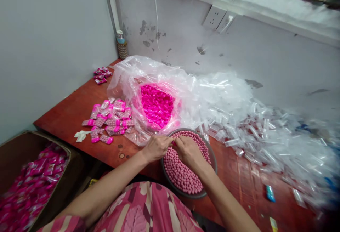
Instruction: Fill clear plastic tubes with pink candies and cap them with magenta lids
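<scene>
Over the bowl's left rim, my left hand [156, 148] and my right hand [190, 151] meet at the fingertips, both closed. A bit of bright pink shows between them; what they hold is mostly hidden. Below my hands, a grey bowl [213, 156] is filled with small round pink beads [180, 175]. Just behind it lies an open clear plastic bag [124, 79] with many bright pink plastic caps [156, 106] inside. To the left of the bag is a pile of small clear containers [113, 122] with pink ends and beads in them.
Clear plastic tubes [255, 129] are heaped along the table's right side. A blue object [270, 193] lies near the front right. A cardboard box [67, 161] at lower left holds pink packets [39, 175]. More packets [102, 74] and a bottle [121, 44] stand at the back left corner.
</scene>
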### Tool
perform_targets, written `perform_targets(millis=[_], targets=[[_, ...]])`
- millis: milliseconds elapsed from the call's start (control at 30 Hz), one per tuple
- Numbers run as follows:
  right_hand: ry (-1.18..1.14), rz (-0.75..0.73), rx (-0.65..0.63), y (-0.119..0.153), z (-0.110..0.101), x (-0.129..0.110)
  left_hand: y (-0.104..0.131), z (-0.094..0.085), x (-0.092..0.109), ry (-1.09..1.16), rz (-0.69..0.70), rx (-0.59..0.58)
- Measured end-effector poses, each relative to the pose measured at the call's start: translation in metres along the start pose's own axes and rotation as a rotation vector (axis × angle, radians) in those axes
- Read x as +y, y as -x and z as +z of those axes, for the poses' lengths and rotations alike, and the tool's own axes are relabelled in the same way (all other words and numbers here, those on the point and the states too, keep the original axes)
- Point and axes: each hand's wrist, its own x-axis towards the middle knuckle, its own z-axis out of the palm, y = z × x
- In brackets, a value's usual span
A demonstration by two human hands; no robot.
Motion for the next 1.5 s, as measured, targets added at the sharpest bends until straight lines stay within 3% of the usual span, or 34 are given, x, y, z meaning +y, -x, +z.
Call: perform_targets(millis=[233, 400, 567, 700, 833, 1133, 1333, 1500], targets=[[-0.443, 0.143, 0.154, 0.001, -0.011, 0.006, -0.009, -0.006, 0.013, 0.475, -0.156, 0.174], [-0.433, 0.152, 0.189, 0.002, -0.014, 0.002, -0.013, -0.007, 0.02, 0.606, -0.195, 0.197], [-0.432, 0.128, 0.211, 0.003, -0.006, 0.004, -0.009, -0.003, 0.02, 0.777, -0.346, 0.202], [-0.546, 0.112, 0.178, 0.006, -0.005, 0.0, -0.003, -0.006, 0.019, 0.717, -0.295, 0.148], [-0.538, 0.095, 0.193, 0.006, -0.008, -0.002, 0.0, -0.011, 0.024, 0.604, -0.264, 0.211], [-0.701, 0.269, 0.232, 0.004, -0.009, -0.008, -0.002, -0.015, 0.03, 0.558, -0.227, 0.232], [-0.612, 0.276, 0.32, 0.001, -0.004, -0.015, -0.002, -0.01, 0.028, 0.572, -0.277, 0.293], [-0.457, 0.222, 0.388, -0.001, 0.017, -0.017, 0.001, 0.005, 0.022, 0.706, -0.441, 0.374]])
